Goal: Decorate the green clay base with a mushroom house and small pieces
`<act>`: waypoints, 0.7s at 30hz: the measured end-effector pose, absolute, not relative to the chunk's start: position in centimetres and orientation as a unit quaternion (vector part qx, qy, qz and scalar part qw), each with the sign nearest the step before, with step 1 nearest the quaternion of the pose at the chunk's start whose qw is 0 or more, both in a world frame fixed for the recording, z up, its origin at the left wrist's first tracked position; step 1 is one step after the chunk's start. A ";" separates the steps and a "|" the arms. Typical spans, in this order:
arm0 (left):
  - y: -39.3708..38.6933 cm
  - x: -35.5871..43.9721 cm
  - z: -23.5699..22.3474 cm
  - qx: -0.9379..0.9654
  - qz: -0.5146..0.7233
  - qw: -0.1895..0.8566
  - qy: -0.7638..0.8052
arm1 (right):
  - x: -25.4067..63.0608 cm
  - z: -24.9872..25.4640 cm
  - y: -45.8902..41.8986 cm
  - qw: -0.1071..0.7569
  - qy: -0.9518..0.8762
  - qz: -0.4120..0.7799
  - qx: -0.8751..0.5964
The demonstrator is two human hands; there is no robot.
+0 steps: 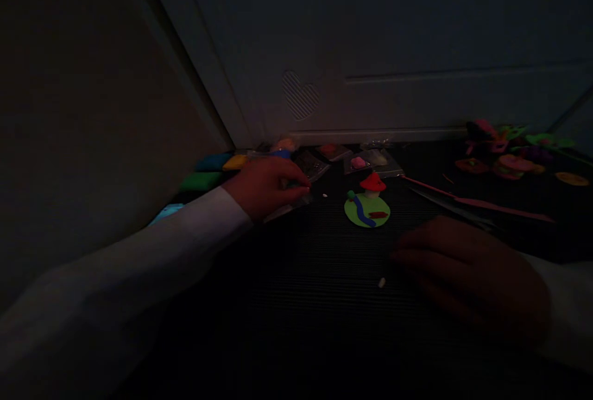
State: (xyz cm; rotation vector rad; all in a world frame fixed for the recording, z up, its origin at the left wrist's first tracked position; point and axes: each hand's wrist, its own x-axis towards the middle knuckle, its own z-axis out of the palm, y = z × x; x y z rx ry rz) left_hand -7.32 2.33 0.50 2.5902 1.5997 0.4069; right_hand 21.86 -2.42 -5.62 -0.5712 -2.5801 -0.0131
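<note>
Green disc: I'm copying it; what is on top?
On the green disc are a red-capped mushroom at the far edge, a blue strip, a reddish piece and a dark green lump. The surface beneath them is hidden.

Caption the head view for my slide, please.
Left hand and right hand flank a green disc bearing a red-capped mushroom.

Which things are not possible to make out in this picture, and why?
In the head view:
Left hand: its palm is hidden by the hand's own back.
Right hand: blur and darkness hide whether its fingers hold anything.
Light blue packet: partly hidden by the left sleeve.
White speck: too small to identify.
Right sleeve: cut off by the right edge.
</note>
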 end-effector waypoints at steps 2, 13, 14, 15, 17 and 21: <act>3.1 -6.2 0.3 0.848 0.112 0.037 0.517 | 21.9 -5.6 -2.5 0.249 -0.944 0.008 -0.215; 4.8 -4.4 -1.1 0.844 0.035 0.090 0.528 | 21.6 -5.2 -2.5 0.240 -0.946 0.028 -0.215; 4.7 -4.3 -1.1 0.842 0.041 0.093 0.530 | 21.6 -5.2 -2.5 0.240 -0.947 0.030 -0.212; 4.6 -4.2 -1.1 0.840 0.051 0.095 0.532 | 21.6 -5.2 -2.4 0.240 -0.947 0.032 -0.209; 4.5 -4.2 -0.9 0.834 0.078 0.103 0.537 | 21.7 -5.2 -2.4 0.241 -0.947 0.035 -0.210; 4.0 -4.8 0.3 0.815 0.151 0.133 0.543 | 21.7 -5.1 -2.4 0.243 -0.946 0.026 -0.210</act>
